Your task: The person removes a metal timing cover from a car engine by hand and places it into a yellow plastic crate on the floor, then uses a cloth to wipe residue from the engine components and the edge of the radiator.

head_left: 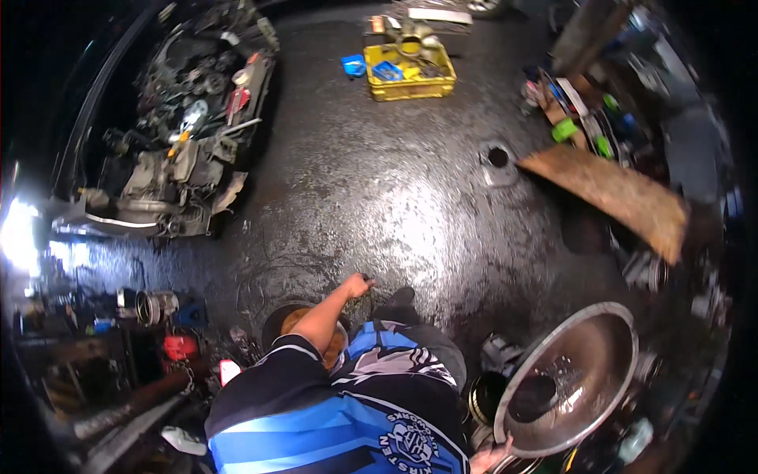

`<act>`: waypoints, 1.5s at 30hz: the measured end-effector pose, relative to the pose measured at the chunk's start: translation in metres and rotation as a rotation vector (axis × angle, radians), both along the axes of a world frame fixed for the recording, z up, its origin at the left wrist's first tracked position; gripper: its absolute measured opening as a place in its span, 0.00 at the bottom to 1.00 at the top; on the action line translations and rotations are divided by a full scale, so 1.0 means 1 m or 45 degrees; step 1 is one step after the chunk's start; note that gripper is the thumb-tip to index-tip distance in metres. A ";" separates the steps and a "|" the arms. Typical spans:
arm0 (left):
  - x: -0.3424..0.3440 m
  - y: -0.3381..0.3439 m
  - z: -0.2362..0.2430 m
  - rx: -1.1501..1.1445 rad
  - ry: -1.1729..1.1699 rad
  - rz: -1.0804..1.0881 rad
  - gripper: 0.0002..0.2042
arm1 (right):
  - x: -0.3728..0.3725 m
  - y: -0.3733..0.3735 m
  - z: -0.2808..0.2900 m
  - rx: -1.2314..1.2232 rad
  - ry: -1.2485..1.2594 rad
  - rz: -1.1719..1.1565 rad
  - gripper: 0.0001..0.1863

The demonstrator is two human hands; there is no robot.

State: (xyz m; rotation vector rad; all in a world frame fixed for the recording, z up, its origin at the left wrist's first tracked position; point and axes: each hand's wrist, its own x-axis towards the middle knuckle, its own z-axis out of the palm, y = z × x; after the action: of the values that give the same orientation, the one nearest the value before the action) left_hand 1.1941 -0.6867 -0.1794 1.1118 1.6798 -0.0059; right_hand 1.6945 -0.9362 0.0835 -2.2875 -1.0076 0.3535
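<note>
Basin (580,367), wide, brown and tilted, lies ahead and to the right of the fingers of the right hand (491,456), which meet its pale rim at the near left edge. Its longest visible span runs away from those fingers on a slant, ahead and to the right, with the hollow face turned up toward the wearer. Thumb and fingers appear to pinch the rim, though the firmness of the hold cannot be told

Left hand (358,285), well apart from the basin and the farther of the two, hangs above the dark, wet-looking floor (339,197), its fingers partly curled; whether they pinch anything small cannot be made out. A dark shoe (403,297) shows just to the right of those fingers, while a yellow crate (414,88) sits far ahead of them and a rust-brown plank (612,193) lies well ahead and to their right
</note>
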 end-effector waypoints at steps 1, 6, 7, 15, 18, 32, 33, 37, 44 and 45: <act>-0.019 0.002 0.003 0.048 0.102 0.048 0.29 | -0.001 0.034 -0.006 0.002 0.098 0.079 0.29; -0.082 0.026 0.056 0.098 0.183 0.420 0.30 | 0.002 0.233 -0.077 0.216 1.213 -0.060 0.23; -0.093 0.026 0.064 0.096 0.185 0.512 0.30 | 0.001 0.273 -0.095 0.246 1.414 -0.097 0.22; -0.100 -0.017 0.092 -0.033 0.410 0.880 0.28 | -0.132 0.579 -0.154 -0.215 1.800 -0.080 0.19; -0.097 -0.034 0.085 -0.179 0.301 1.104 0.31 | -0.228 0.678 -0.173 -0.337 1.860 0.113 0.15; -0.147 0.123 0.028 -0.170 -0.207 2.043 0.17 | -0.693 1.001 -0.337 -0.878 1.630 0.475 0.07; -0.185 0.143 0.029 -0.186 -0.180 1.955 0.17 | -0.699 1.030 -0.372 -0.850 1.621 0.511 0.07; -0.331 0.204 0.057 -0.149 0.148 1.793 0.17 | -0.818 1.078 -0.436 -0.906 1.733 0.670 0.11; -0.518 0.385 0.176 0.182 0.396 2.043 0.18 | -0.998 1.170 -0.520 0.296 1.360 2.115 0.14; -0.528 0.398 0.169 0.074 0.277 2.159 0.17 | -1.017 1.185 -0.536 0.354 1.310 2.184 0.16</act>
State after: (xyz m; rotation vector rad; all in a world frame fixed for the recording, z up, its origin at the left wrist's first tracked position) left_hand 0.6660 -0.2886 -0.0109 -0.5588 2.3220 0.9996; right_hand 0.6771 0.2486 -0.4529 -0.2433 -1.8509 1.6144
